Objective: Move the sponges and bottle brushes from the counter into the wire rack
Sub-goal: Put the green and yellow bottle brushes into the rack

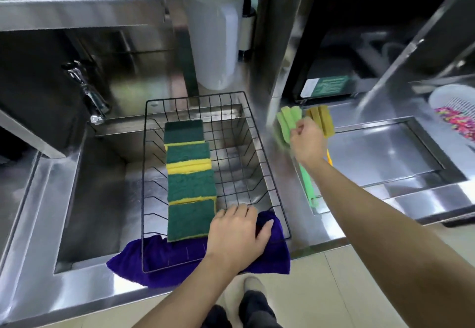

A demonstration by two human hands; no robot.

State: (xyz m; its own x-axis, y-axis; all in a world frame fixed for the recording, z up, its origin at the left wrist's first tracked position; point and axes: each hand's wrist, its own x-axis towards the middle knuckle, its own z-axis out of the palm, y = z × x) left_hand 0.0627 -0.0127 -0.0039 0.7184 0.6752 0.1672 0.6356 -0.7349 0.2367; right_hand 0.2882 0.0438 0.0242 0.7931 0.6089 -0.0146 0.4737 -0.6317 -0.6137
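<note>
A black wire rack (259, 152) spans the sink, its near end resting on a purple cloth (154, 263). Several green-and-yellow sponges (190, 181) lie in a row along the rack's left side. My left hand (239, 235) rests flat on the rack's near right corner, over the cloth. On the counter right of the rack, my right hand (307, 142) is closed around the green bottle brush (289, 119) just below its foam head; its green handle (308, 188) runs toward me. A yellow bottle brush (322, 120) lies beside it, partly hidden by my hand.
A tap (88, 91) stands at the sink's back left. A translucent jug (218, 44) stands behind the rack. To the right are a recessed steel tray (385, 152), a dark appliance (326, 80) and a white colander (457, 111). My shoe (254, 289) shows on the floor.
</note>
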